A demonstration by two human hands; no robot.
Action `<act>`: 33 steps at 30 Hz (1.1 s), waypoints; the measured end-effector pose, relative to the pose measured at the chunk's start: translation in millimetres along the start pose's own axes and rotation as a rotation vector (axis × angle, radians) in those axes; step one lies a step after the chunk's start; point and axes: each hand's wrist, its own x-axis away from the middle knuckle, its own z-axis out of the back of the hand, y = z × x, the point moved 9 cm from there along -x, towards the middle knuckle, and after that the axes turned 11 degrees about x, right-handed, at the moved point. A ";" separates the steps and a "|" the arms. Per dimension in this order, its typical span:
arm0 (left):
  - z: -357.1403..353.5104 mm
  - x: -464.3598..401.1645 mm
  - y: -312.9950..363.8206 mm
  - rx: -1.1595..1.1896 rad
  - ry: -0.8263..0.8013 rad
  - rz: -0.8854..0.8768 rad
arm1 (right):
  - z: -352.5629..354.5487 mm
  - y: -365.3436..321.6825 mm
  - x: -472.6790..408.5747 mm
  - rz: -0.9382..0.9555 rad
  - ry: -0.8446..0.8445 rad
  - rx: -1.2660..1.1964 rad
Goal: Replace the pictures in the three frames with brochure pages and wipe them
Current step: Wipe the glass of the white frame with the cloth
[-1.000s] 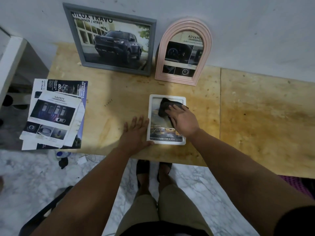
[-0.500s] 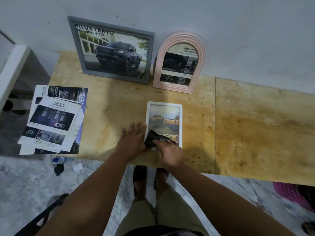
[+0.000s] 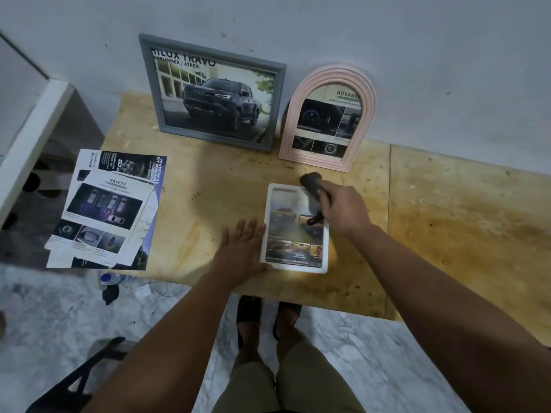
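Layout: three frames and a brochure stack on the table (image 3: 208, 186), wall behind.

Rectangular frame (image 3: 213, 93) stands at the back, leaning on the wall; arched frame (image 3: 328, 117) just right of it, also against the wall. Small frame (image 3: 295, 231) lies flat near the front edge, in front of the arched one. My left hand (image 3: 243, 247) rests flat on the table, touching the small frame's left side. My right hand (image 3: 343, 208) is over its far right corner, gripping a cloth (image 3: 311, 181) at the frame's far edge. Brochure pages (image 3: 104, 210) lie stacked at the table's left end, overhanging the front edge. My feet are on the floor below the front edge.
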 end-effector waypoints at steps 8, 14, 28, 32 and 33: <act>-0.5 0.7 -1.3 0.022 0.005 -0.017 | -61.9 -47.6 5.2 0.185 -0.005 0.226; -3.8 -1.8 -5.1 0.015 0.021 -0.026 | -83.1 -58.1 9.3 0.281 -0.089 0.202; -1.3 -0.4 -1.5 -0.027 -0.019 0.007 | -90.9 -49.9 92.9 0.094 -0.604 -0.158; 0.9 0.7 0.6 -0.026 -0.013 0.000 | -56.5 -20.2 57.7 -0.159 -0.671 -0.474; 0.7 0.8 0.6 -0.026 -0.014 -0.001 | -45.3 -10.7 48.1 -0.214 -0.609 -0.515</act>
